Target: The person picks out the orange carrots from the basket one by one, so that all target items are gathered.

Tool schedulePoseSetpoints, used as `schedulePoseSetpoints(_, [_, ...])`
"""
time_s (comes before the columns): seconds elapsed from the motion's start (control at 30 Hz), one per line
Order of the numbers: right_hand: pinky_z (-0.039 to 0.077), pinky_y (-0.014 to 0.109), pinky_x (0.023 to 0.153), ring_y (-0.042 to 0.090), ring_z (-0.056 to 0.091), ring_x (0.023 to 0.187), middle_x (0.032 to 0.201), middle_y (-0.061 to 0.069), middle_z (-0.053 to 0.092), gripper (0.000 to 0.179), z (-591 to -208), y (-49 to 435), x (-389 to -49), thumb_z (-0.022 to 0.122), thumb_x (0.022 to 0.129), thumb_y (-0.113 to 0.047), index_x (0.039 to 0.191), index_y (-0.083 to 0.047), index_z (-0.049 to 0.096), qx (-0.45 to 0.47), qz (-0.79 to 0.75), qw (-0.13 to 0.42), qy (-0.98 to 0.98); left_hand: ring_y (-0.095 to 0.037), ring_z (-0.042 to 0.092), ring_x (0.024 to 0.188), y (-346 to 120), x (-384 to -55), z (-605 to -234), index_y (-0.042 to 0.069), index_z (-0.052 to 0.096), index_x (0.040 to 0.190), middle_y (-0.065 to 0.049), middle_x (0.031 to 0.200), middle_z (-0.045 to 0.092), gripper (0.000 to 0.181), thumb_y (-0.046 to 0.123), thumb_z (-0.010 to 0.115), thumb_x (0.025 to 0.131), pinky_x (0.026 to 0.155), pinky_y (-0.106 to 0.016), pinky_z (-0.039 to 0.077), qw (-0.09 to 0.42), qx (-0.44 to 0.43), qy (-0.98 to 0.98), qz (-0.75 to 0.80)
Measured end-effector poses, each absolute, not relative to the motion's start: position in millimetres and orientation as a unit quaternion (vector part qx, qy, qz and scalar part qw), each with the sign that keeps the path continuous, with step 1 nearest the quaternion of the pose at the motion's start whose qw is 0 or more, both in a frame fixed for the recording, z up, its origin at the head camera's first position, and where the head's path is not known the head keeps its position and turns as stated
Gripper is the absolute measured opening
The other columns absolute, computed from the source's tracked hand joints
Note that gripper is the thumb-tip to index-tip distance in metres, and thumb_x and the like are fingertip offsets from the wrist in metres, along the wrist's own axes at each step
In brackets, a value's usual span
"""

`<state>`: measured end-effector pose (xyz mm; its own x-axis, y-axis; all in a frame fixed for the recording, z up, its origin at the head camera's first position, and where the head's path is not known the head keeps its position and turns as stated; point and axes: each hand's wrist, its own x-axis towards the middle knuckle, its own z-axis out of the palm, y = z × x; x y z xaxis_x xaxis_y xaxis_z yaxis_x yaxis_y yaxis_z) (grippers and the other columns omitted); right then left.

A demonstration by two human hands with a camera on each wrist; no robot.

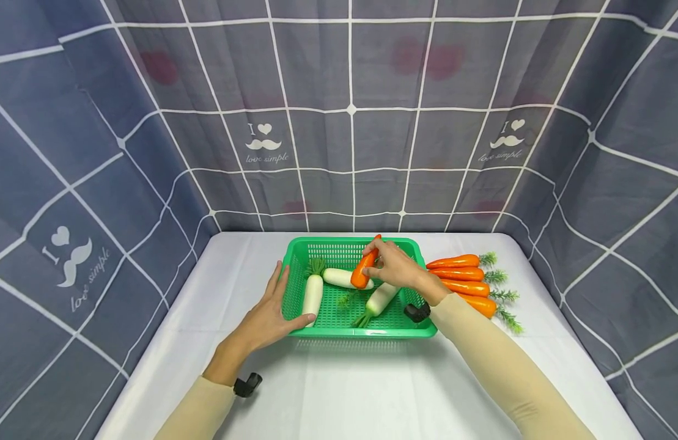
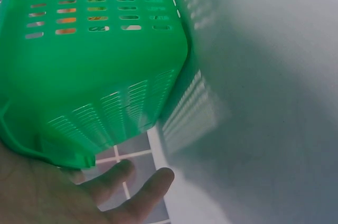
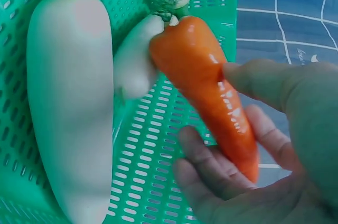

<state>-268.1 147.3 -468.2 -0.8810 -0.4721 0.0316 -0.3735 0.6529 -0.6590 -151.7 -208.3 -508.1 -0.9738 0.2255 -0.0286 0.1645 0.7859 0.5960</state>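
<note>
My right hand (image 1: 399,267) pinches an orange carrot (image 1: 361,276) between thumb and fingers above the green basket (image 1: 366,333). In the right wrist view, the carrot (image 3: 198,76) slants with its thick end away from the palm. Three white radishes lie in the basket: one upright along the left side (image 1: 313,296), one crosswise at the back (image 1: 337,277), and one slanting at the right (image 1: 383,298). At the basket's left front corner, my left hand (image 1: 264,321) touches the rim, thumb over the edge and fingers extended outside. The left wrist view shows these fingers (image 2: 145,195) beyond the basket wall.
Several carrots (image 1: 464,274) with green tops lie in a row on the white tablecloth (image 1: 350,385), right of the basket. Dark grey checked curtains (image 1: 316,140) surround the table at the back and on both sides.
</note>
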Motion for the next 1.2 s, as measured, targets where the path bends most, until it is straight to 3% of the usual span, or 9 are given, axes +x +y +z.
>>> schedulePoseSetpoints(0.1, [0.058,0.053,0.11,0.034,0.064,0.122,0.133,0.017,0.065,0.038,-468,146,-267,0.085,0.11,-0.024,0.142,-0.015,0.067,-0.235,-0.34,0.052,0.909,-0.059,0.049,0.166,-208,-152,-508,0.024,-0.006,0.189,0.002,0.198,-0.02,0.135,0.08,0.077,0.099,0.096,-0.066,0.068,0.049,0.104,0.944,0.309])
schedulePoseSetpoints(0.3, [0.066,0.052,0.109,0.036,0.075,0.121,0.131,0.019,0.06,0.04,-467,144,-265,0.087,0.109,-0.027,0.139,-0.015,0.065,-0.233,-0.373,-0.002,0.898,-0.058,0.048,0.167,-208,-152,-508,0.025,-0.007,0.189,0.002,0.198,-0.02,0.135,0.08,0.077,0.099,0.101,-0.07,0.066,0.049,0.102,0.945,0.308])
schedulePoseSetpoints(0.5, [0.07,0.049,0.101,0.036,0.079,0.113,0.128,0.019,0.057,0.041,-465,144,-265,0.089,0.107,-0.03,0.134,-0.013,0.063,-0.22,-0.412,-0.037,0.883,-0.057,0.051,0.165,-208,-152,-508,0.026,-0.007,0.189,0.006,0.197,-0.021,0.135,0.081,0.076,0.099,0.099,-0.069,0.066,0.049,0.099,0.946,0.304])
schedulePoseSetpoints(0.9, [0.071,0.041,0.084,0.038,0.079,0.111,0.133,0.022,0.056,0.032,-458,148,-258,0.082,0.107,-0.013,0.133,-0.016,0.064,-0.21,-0.448,-0.04,0.868,-0.058,0.053,0.163,-207,-150,-507,0.026,-0.007,0.189,0.002,0.198,-0.02,0.134,0.08,0.077,0.099,0.096,-0.07,0.067,0.05,0.1,0.946,0.306])
schedulePoseSetpoints(1.2, [0.07,0.041,0.08,0.039,0.074,0.109,0.141,0.023,0.058,0.033,-451,159,-256,0.078,0.104,-0.006,0.134,-0.014,0.067,-0.219,-0.451,-0.05,0.864,-0.057,0.056,0.161,-208,-150,-507,0.026,-0.008,0.189,0.005,0.197,-0.02,0.134,0.081,0.075,0.099,0.102,-0.071,0.065,0.051,0.098,0.945,0.308])
